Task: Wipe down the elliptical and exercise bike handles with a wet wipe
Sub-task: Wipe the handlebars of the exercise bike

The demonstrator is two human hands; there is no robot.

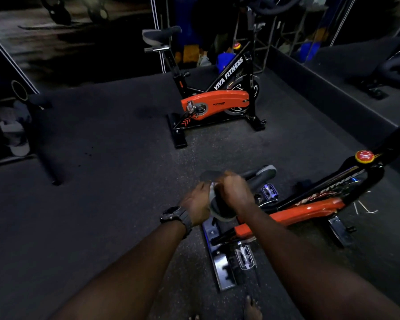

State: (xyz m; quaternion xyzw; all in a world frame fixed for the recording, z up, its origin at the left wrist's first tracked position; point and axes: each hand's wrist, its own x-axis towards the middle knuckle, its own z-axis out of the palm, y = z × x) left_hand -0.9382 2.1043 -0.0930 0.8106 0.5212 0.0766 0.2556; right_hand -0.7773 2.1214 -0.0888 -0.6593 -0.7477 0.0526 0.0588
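Both our hands meet over the near exercise bike's saddle [219, 207]: left hand [195, 205], watch [176, 217] on its wrist, and right hand [234, 192] look curled at a pale wet wipe [214, 184] between them, but blur means we cannot tell the grip. Near exercise bike [310, 209], black and orange, sits right, red knob [364, 156] on top, pedal [244, 256] below. Second exercise bike [217, 100] stands far centre on dark floor [102, 181]. Blue bin [225, 61] behind it, contents unclear. Shoes [14, 135] far left.
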